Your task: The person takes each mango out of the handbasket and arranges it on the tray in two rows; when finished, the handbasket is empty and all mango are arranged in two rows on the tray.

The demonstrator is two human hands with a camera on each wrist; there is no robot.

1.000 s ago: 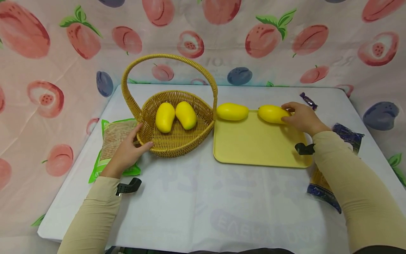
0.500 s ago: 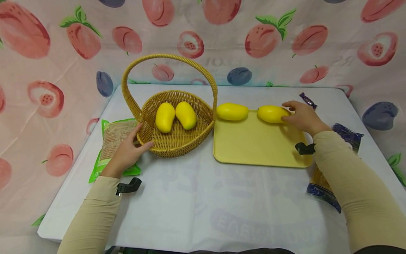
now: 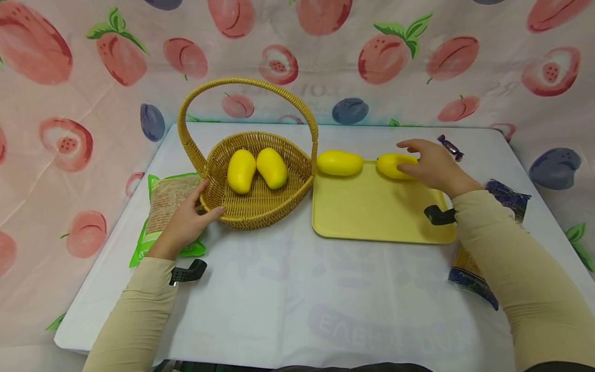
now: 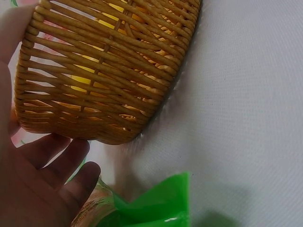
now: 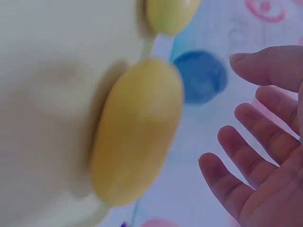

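Note:
A yellow wicker basket (image 3: 253, 217) with a tall hooped handle stands left of centre, and two yellow mangoes (image 3: 241, 171) lie inside it. My left hand (image 3: 188, 225) grips its near left corner, thumb along the front and fingers round the side. In the left wrist view the fingers (image 4: 73, 158) lie against the woven wall (image 4: 104, 71). Two more mangoes lie along the far edge of a pale yellow tray (image 3: 381, 212). Over the right-hand mango (image 5: 139, 132) hovers my right hand (image 3: 434, 165), fingers spread and holding nothing; it partly hides that mango in the head view.
A green-edged plastic bag (image 3: 169, 206) lies by the basket, partly under my left forearm. Beyond the tray is a purple-wrapped candy (image 3: 451, 148). A dark blue packet (image 3: 474, 284) lies beneath my right forearm. A fruit-print cloth (image 3: 325, 62) hangs behind the table.
My right hand has come off the right-hand mango and shifted left above it, fingers opening. The left hand, the basket and the mangoes stay where they were.

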